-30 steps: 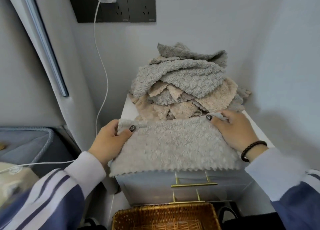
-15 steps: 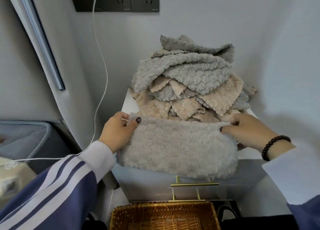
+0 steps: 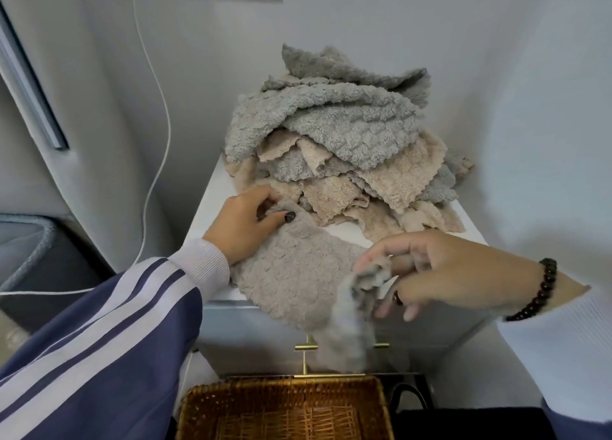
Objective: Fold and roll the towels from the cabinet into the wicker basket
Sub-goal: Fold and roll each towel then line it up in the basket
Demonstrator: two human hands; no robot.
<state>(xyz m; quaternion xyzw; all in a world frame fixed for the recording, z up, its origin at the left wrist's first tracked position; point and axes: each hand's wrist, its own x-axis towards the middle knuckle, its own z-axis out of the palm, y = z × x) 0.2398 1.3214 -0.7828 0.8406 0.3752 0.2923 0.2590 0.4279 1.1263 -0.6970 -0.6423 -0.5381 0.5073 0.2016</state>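
White cable (image 3: 158, 115) hangs down wall at far left; left hand (image 3: 243, 226) pinches far left corner of grey towel (image 3: 291, 274), thumb on top, fingers curled under; towel lies partly on white cabinet (image 3: 212, 191) top, its front sagging over the edge; behind it, pile (image 3: 334, 144) of grey and beige towels heaped at back of cabinet top, near the wall; right hand (image 3: 443, 270) holds towel's right end bunched in curled fingers, lifted off the top, end hanging blurred in front of brass handles (image 3: 306, 360); bead bracelet (image 3: 538, 290) on right wrist; basket (image 3: 284, 410) below cabinet front, centre bottom, no towel seen in it.
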